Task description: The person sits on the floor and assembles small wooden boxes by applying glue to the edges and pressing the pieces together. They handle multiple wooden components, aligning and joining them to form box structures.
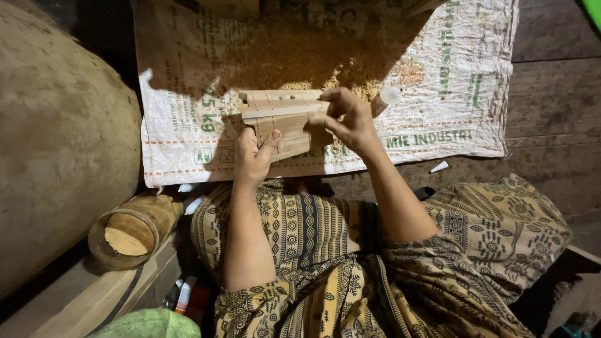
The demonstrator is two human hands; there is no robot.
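Head view: one wooden piece point(282, 122), pale raw timber, built from flat slats stacked and joined, a small oval slot in its top face, lower boards angled down toward the person. It is held up just above a white woven sack point(451, 81) spread flat on the plank floor point(551, 94). Left hand point(253, 159) is closed round the lower left edge of the wooden piece, thumb pressed on the front face, fingers hidden behind it. Right hand point(347, 119) is half curled, fingertips pinching at the right end of the wooden piece; cannot tell whether it also holds something small there. One pile of sawdust point(350, 84) lies on the sack just behind the hands. One small white cylinder point(389, 96) sits on the sack just right of the right hand. One small white scrap point(439, 166) lies on the floor near the sack's front edge. One round wooden pot point(131, 228) sits at the person's left, tilted, pale inside. One big rounded brown mass point(56, 138) fills the left side. Patterned cloth point(325, 250) covers the lap.
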